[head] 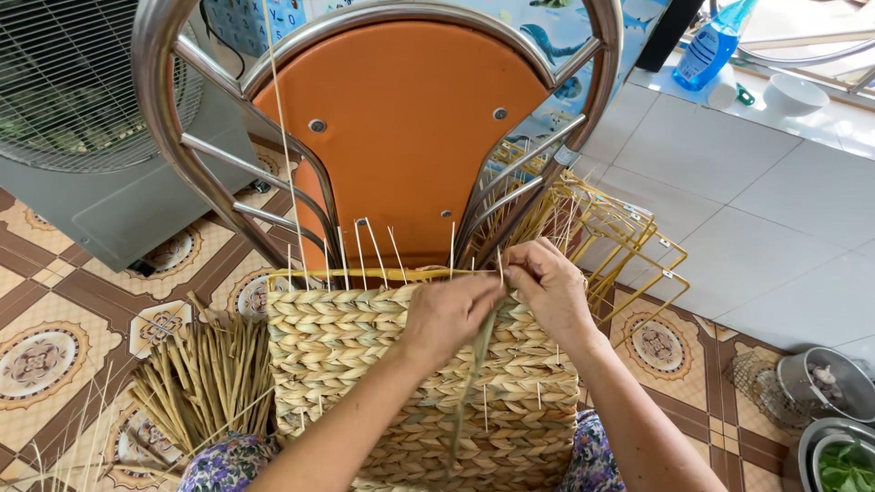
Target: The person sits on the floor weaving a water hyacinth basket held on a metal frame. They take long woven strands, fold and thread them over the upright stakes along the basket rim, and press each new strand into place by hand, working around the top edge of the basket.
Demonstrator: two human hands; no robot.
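A half-woven straw basket (pixel 346 364) rests on my lap, built on a yellow wire frame (pixel 365 273) with thin spokes standing up along its top edge. My left hand (pixel 447 314) presses on the upper rim of the weave and pinches a greenish straw strand (pixel 474 374) that hangs down over the basket's face. My right hand (pixel 551 287) is right beside it, fingers closed on the same strand at the rim.
An orange chair (pixel 401 137) with chrome tubing stands just beyond the basket. Spare yellow wire frames (pixel 629 246) lean at its right. A bundle of straw (pixel 205 383) lies on the floor at left. A grey fan unit (pixel 82 118) stands far left; metal bowls (pixel 829 392) sit at right.
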